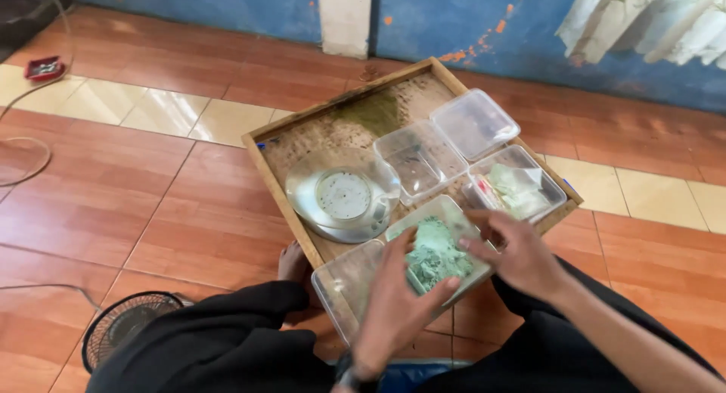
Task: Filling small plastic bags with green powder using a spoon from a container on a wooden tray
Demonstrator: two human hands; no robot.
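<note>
I find the clear plastic container of green powdery material (435, 251) held between both hands, tilted slightly and resting over the near edge of the wooden tray (266, 142). The left hand (397, 302) comes up from below with its fingers curled around the container's near side, thumb against the rim; it is closed on the container. The right hand (518, 255) grips the container's far right corner, fingers bent over the edge (I cannot tell how far the fingertips reach inside).

Just left of the left hand, an empty clear container (348, 287) lies partly off the tray's near edge. Beyond the left hand, further up the tray, sits a round glass dish with a pale disc at its centre (344, 195). Directly beyond the right hand is a clear container holding pale green-white pieces (516, 189), nearly touching the fingers. Further out from both hands stand an empty clear container (420, 162) and a clear lid or container (474, 124), side by side. A green smear (372, 111) marks the tray floor at its far end.

The tray rests on a reddish tiled floor (113, 204). Left of the left forearm, well apart, a small fan with a black grille (121, 332) stands on the floor. A bare foot (293, 263) shows against the tray's near left side.
</note>
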